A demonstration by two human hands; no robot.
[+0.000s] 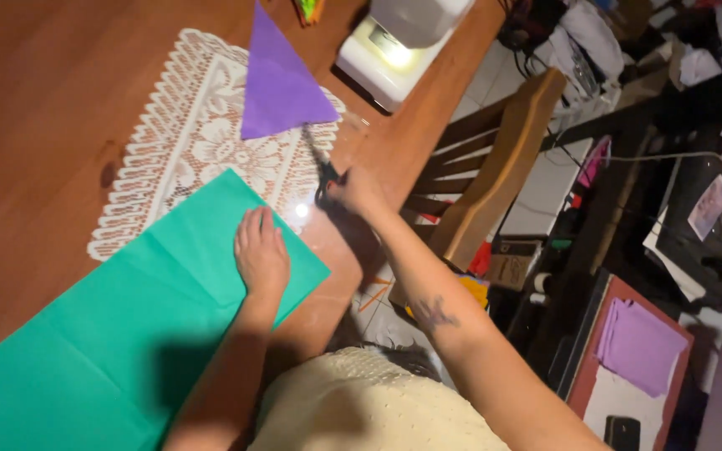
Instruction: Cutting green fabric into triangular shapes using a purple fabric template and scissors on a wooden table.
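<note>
we judge the green sheet on the counter light and floppy, best pinned flat as our left hand does, fingers spread, while our right hand grips black-handled scissors.

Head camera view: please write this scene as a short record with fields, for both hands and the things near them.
left hand: flat, palm down, pressing on the green sheet
right hand: gripping black-handled scissors, blades pointing toward the purple triangle
green sheet: lies on the wooden table, its corner over the lace doily
purple triangle: lies on the doily, apart from the green sheet
sewing machine: white, lamp on, at the table's far edge
wooden chair: beside the table
</note>
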